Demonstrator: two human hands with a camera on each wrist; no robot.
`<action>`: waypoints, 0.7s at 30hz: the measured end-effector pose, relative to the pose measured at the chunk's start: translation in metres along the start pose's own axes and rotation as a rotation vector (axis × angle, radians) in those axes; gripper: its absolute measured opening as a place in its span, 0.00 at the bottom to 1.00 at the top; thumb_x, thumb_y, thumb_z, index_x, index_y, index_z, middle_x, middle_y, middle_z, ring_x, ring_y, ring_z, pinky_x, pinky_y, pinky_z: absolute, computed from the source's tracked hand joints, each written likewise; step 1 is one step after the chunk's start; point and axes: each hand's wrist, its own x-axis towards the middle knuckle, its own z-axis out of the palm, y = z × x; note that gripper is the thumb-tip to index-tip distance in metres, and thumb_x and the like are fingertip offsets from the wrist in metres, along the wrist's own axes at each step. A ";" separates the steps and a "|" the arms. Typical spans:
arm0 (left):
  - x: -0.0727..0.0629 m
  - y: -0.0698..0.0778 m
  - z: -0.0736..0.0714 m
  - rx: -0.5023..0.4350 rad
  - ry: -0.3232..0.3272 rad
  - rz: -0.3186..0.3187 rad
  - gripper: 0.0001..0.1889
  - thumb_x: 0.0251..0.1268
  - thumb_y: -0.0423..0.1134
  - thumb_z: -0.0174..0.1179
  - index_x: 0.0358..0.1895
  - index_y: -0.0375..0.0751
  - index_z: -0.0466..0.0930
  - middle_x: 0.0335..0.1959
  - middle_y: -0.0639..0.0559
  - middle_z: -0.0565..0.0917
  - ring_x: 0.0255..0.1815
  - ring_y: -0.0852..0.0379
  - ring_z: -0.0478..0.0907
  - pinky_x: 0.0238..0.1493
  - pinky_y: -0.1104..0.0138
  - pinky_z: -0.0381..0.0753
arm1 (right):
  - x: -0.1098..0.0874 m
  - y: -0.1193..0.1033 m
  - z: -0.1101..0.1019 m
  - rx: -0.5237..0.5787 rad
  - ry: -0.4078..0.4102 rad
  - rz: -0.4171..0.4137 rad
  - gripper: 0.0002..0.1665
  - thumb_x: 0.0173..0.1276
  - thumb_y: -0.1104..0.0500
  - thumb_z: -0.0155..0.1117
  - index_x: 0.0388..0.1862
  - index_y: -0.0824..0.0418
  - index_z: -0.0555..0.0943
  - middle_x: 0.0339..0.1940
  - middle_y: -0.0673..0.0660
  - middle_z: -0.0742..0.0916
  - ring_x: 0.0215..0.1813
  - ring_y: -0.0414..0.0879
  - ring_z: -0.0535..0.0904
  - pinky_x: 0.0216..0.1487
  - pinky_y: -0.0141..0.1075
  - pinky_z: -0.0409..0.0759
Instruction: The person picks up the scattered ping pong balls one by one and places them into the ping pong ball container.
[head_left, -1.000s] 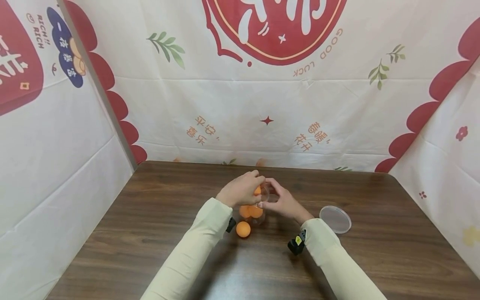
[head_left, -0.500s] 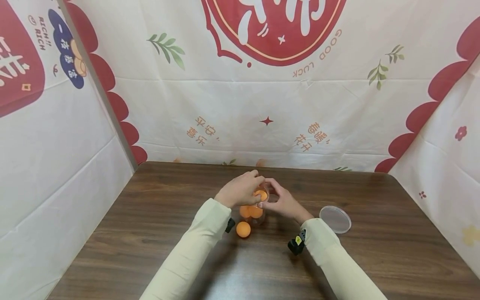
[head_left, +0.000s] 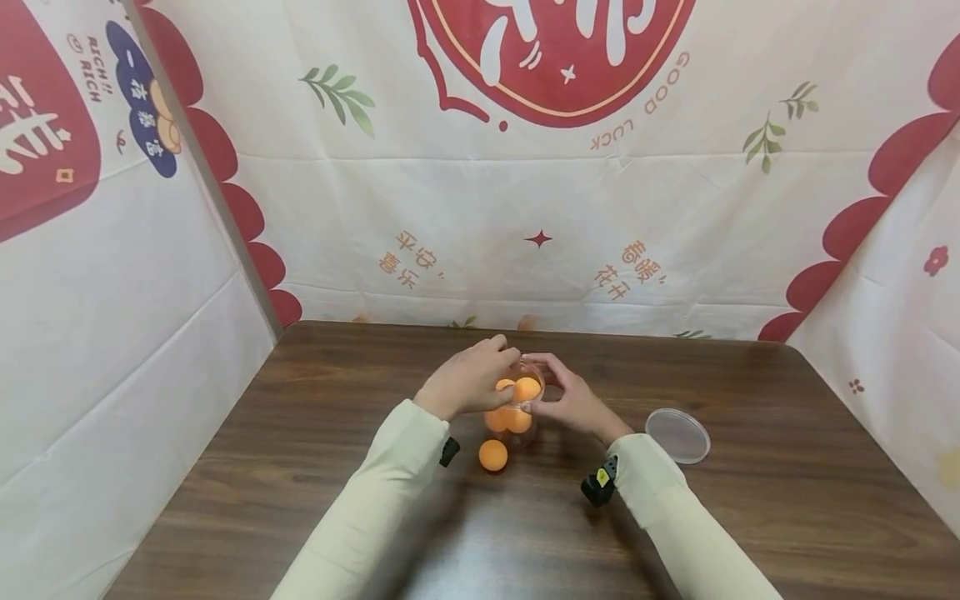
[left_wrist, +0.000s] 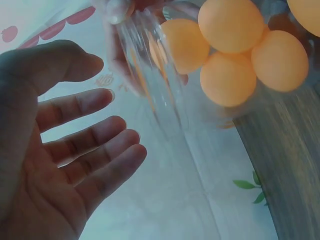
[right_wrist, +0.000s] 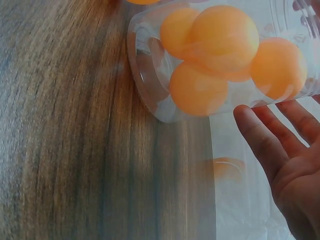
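Observation:
A clear plastic jar (head_left: 529, 435) with its mouth uncovered stands on the table, several orange balls (right_wrist: 225, 40) inside it. My right hand (head_left: 573, 406) grips the jar near the rim, thumb in front and fingers behind; in the right wrist view its fingers lie along the jar wall (right_wrist: 145, 75). My left hand (left_wrist: 75, 140) is beside the jar's mouth, fingers spread and loosely bent, with nothing in them. One loose orange ball (head_left: 492, 456) sits on the table just in front of the jar.
A round clear lid (head_left: 678, 436) lies flat on the wooden table (head_left: 300, 467), right of my right wrist. A printed white cloth (head_left: 465, 208) hangs behind the table's far edge, with more cloth at both sides.
An orange ball that was at my left fingers has dropped into the jar. My left hand has since moved slightly left, away from the mouth. My right hand keeps its hold.

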 end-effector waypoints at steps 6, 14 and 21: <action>-0.011 -0.004 -0.001 0.006 0.049 0.002 0.14 0.60 0.40 0.62 0.47 0.40 0.78 0.35 0.51 0.73 0.31 0.59 0.69 0.34 0.70 0.73 | 0.000 0.000 0.001 0.022 0.002 -0.010 0.40 0.60 0.59 0.70 0.69 0.51 0.63 0.68 0.64 0.71 0.65 0.62 0.70 0.55 0.59 0.74; -0.028 -0.010 0.015 -0.009 0.105 0.018 0.14 0.58 0.39 0.62 0.48 0.40 0.78 0.32 0.52 0.72 0.28 0.62 0.70 0.31 0.72 0.73 | 0.000 0.001 0.002 0.017 0.001 -0.037 0.38 0.60 0.60 0.69 0.68 0.54 0.64 0.66 0.66 0.73 0.64 0.63 0.71 0.55 0.59 0.74; -0.040 -0.007 0.025 -0.014 0.176 0.050 0.12 0.56 0.38 0.62 0.43 0.39 0.77 0.31 0.52 0.71 0.27 0.61 0.66 0.29 0.71 0.71 | 0.001 0.002 0.001 -0.012 0.029 -0.052 0.38 0.59 0.61 0.70 0.68 0.55 0.65 0.63 0.66 0.75 0.63 0.63 0.72 0.58 0.59 0.72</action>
